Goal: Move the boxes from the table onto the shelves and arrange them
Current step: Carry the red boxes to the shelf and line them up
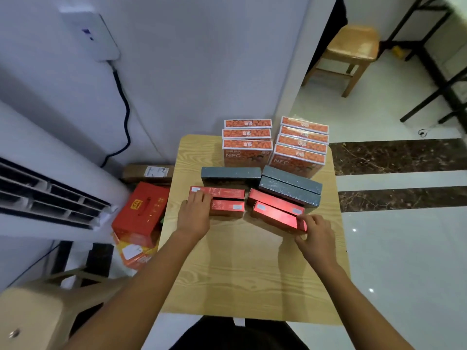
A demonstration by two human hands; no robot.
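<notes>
On the left, our left grip (195,213) lies over the left ends of the left red pair (222,193), fingers bent across the back box; we cannot tell whether it has closed on them. Both boxes run left to right across the worktop (240,274), so that grip meets them end-on. Further right, the front right red box (276,218) lies slanted, its long axis falling toward the near right. Our right grip (313,232) pinches its right end, fingers on top, thumb on the near side. Each grip sits nearest its own pair. Grey boxes (231,173) and orange boxes (247,144) wait behind; no shelves show.
</notes>
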